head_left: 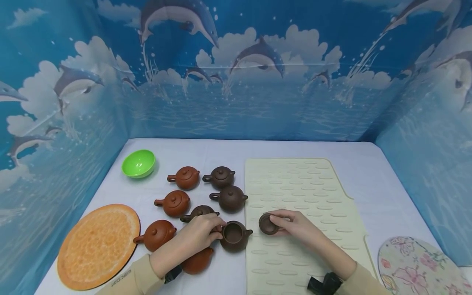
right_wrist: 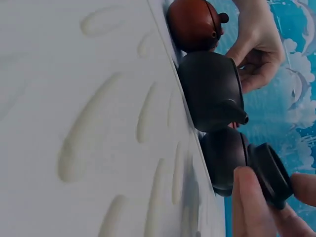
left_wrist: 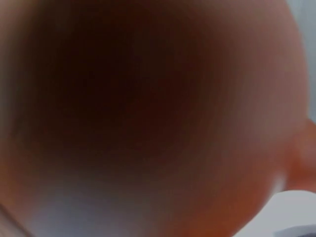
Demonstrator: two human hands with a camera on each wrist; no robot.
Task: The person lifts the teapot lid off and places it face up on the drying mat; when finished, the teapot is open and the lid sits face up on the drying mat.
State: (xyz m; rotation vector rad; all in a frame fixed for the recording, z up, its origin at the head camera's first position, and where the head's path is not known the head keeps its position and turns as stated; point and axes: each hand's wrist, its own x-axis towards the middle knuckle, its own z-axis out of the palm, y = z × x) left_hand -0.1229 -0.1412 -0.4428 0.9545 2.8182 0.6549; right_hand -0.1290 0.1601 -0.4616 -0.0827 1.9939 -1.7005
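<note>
At the handle side of a dark brown teapot (head_left: 234, 245), my left hand (head_left: 199, 232) grips with curled fingers. That teapot is uncovered, and its round opening shows. Its spout points right, at the mat's left edge. My right hand (head_left: 295, 226) pinches a small dark lid (head_left: 268, 224) above the mat, just right of the spout. The right wrist view shows the lid (right_wrist: 269, 174) tilted between thumb and fingers, apart from the uncovered teapot (right_wrist: 210, 89). A reddish-brown teapot (left_wrist: 237, 163) fills the left wrist view, blurred and very close; the left hand's grip is hidden there.
Several lidded teapots, reddish-brown (head_left: 187, 178) and dark brown (head_left: 230, 199), stand around my left hand. A green bowl (head_left: 138, 164) is at the back left, an orange round mat (head_left: 98, 246) at the left. A cream mat (head_left: 295, 180) lies under my right hand, a floral mat (head_left: 420, 266) farther right.
</note>
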